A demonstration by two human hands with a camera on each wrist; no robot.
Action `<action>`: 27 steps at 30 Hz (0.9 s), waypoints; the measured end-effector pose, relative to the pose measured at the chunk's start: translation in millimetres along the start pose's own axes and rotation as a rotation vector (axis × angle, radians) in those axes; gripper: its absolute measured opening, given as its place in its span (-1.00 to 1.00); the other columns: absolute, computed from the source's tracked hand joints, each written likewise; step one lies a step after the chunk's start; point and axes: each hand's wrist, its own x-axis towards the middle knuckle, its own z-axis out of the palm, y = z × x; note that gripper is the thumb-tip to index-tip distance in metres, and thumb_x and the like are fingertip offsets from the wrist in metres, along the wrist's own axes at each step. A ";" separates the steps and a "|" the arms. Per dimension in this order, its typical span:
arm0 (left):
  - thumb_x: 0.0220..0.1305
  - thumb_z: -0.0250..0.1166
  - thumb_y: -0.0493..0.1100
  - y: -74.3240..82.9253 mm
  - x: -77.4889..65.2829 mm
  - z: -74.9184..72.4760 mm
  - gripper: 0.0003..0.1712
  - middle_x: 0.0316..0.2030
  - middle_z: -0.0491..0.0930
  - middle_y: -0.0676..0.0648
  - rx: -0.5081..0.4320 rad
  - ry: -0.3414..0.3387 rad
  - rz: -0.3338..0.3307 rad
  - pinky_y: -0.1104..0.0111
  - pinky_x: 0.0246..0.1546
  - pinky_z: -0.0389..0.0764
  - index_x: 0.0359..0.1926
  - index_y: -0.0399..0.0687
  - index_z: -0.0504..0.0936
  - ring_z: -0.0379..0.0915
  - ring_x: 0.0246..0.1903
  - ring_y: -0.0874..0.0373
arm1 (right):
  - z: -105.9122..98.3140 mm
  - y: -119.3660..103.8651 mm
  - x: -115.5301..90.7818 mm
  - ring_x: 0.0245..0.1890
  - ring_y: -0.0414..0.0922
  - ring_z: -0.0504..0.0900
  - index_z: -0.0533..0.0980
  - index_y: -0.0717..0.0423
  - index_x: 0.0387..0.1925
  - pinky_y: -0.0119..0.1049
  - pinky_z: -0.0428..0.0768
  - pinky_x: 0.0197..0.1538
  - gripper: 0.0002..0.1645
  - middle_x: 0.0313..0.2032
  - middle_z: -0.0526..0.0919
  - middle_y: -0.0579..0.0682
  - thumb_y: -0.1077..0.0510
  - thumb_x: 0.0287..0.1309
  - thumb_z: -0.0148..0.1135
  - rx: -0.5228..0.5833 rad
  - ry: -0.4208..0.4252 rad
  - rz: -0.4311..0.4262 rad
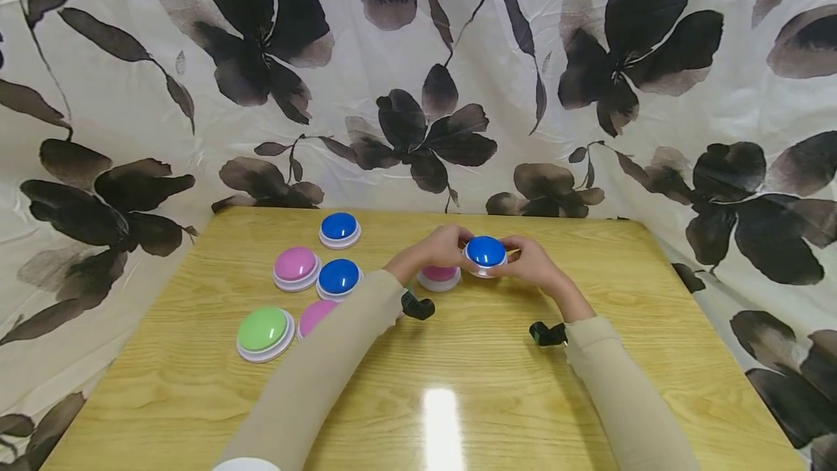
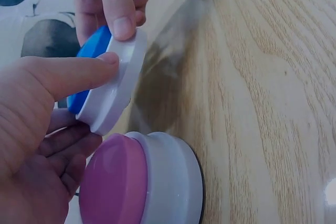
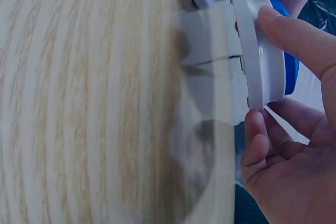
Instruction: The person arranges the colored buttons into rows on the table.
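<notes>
Both hands hold one blue push button (image 1: 486, 251) with a white base, toward the back right of the table. My left hand (image 1: 447, 244) grips its left side, thumb on the white rim in the left wrist view. On the opposite side my right hand (image 1: 531, 262) pinches the rim between thumb and fingers. The right wrist view shows the underside of the white base (image 3: 254, 51) lifted off the wood. Right beside the left hand, a pink button (image 1: 439, 278) sits on the table, partly covered by that hand; it looms large in the left wrist view (image 2: 118, 182).
Left on the wooden table (image 1: 497, 384) stand two blue buttons (image 1: 339, 227) (image 1: 339, 278), a pink button (image 1: 295, 265), a green button (image 1: 263, 333) and another pink button (image 1: 315, 315) partly behind the left sleeve. A flower-printed cloth (image 1: 405, 42) hangs behind.
</notes>
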 end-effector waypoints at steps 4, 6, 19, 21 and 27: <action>-0.03 0.56 0.05 0.2 -0.5 1.2 -0.26 -0.07 0.62 -0.04 0.013 -0.007 -0.003 0.34 -0.06 0.53 0.14 -0.21 0.58 0.49 -0.16 0.16 | 2.5 2.9 -0.5 -0.07 0.06 0.49 0.38 0.24 0.26 -0.17 0.58 -0.05 -0.10 0.11 0.51 0.17 -0.02 -0.07 0.55 -0.005 -0.007 0.008; -0.03 0.56 0.04 0.4 -0.8 1.7 -0.27 -0.09 0.63 -0.04 0.018 -0.012 -0.004 0.34 -0.08 0.54 0.13 -0.22 0.58 0.49 -0.18 0.15 | 4.0 4.0 -0.7 -0.06 0.07 0.50 0.37 0.27 0.26 -0.15 0.57 -0.03 -0.09 0.12 0.50 0.19 -0.03 -0.06 0.55 -0.012 -0.006 0.003; -0.04 0.56 0.07 -6.6 2.2 8.5 -0.24 -0.01 0.61 -0.06 0.023 -0.034 -0.049 0.27 0.01 0.53 0.15 -0.19 0.57 0.50 -0.09 0.14 | 10.0 9.9 -0.4 -0.05 0.06 0.49 0.38 0.28 0.26 -0.12 0.54 0.02 -0.06 0.10 0.51 0.19 -0.02 -0.10 0.57 0.008 -0.009 0.024; -0.04 0.56 0.07 -7.1 1.8 9.2 -0.24 0.01 0.60 -0.06 0.012 -0.035 -0.061 0.25 0.03 0.52 0.16 -0.18 0.56 0.50 -0.06 0.12 | 10.9 9.6 -0.3 -0.06 0.06 0.49 0.39 0.28 0.25 -0.11 0.54 0.02 -0.07 0.09 0.52 0.18 -0.01 -0.11 0.58 0.008 -0.007 0.028; -0.02 0.55 0.07 -7.4 0.2 10.7 -0.22 0.05 0.58 -0.07 0.007 -0.041 -0.084 0.22 0.07 0.51 0.19 -0.17 0.54 0.49 -0.02 0.10 | 13.2 11.5 -0.4 -0.07 0.04 0.48 0.40 0.27 0.25 -0.13 0.51 0.00 -0.06 0.07 0.53 0.17 -0.02 -0.14 0.59 0.001 -0.006 0.031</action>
